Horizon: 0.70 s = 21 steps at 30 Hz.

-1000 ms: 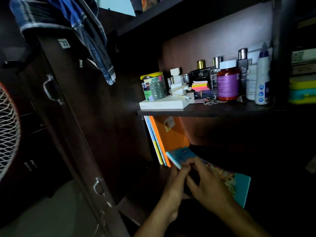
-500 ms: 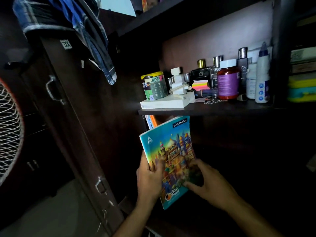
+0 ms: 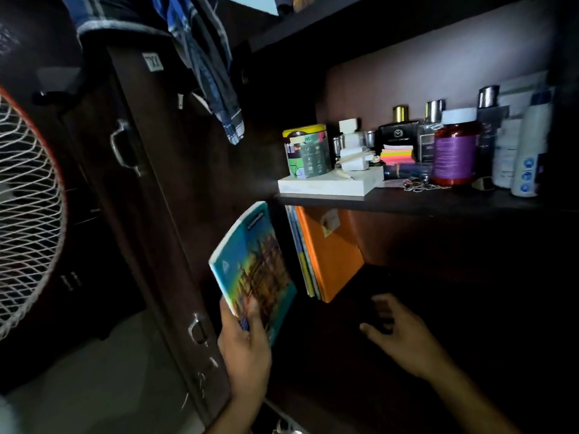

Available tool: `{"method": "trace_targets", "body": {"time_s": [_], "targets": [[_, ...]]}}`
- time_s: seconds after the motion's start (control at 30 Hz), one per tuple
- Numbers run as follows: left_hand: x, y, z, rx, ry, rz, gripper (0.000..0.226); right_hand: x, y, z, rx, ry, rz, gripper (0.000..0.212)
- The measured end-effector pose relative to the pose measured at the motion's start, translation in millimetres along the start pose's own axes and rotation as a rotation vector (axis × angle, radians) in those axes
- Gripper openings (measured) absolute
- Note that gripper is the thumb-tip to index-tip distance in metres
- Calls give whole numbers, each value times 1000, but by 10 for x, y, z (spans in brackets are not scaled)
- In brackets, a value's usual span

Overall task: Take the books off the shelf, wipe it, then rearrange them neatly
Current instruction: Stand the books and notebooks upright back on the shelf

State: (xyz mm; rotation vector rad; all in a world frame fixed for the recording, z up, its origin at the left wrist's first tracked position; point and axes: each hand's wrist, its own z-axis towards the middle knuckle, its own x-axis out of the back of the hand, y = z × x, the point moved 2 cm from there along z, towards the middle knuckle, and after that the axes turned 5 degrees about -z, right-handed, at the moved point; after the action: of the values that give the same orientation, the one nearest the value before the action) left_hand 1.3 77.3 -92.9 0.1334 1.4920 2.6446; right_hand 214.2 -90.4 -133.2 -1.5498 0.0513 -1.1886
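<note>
Left hand [image 3: 246,346] grips teal notebook [image 3: 253,267] by its lower edge, thumb on cover, book upright, tilted, out front of lower shelf [image 3: 407,277]. Right hand [image 3: 398,333] empty, fingers loosely spread inside shelf. Orange book [image 3: 332,255] leans at shelf's left wall.

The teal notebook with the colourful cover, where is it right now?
In the head view, left of centre, the teal notebook is held upright by the left hand, just left of the orange book leaning under the upper shelf.
</note>
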Motion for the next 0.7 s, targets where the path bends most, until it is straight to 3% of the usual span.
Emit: {"method": "trace_targets", "body": {"time_s": [0.1, 0.27, 0.43, 0.7], "targets": [[-89, -182, 50, 112, -139, 59, 46, -101, -158, 302, -80, 68, -73, 83], [-130, -299, 117, 170, -222, 26, 42, -591, -760, 913, -10, 235, 34, 111], [-187, -398, 128, 184, -220, -22, 45, -644, -633, 1147, -19, 306, 165, 107], [-117, -375, 59, 212, -152, -18, 47, -432, -653, 1004, -46, 358, 7, 88]]}}
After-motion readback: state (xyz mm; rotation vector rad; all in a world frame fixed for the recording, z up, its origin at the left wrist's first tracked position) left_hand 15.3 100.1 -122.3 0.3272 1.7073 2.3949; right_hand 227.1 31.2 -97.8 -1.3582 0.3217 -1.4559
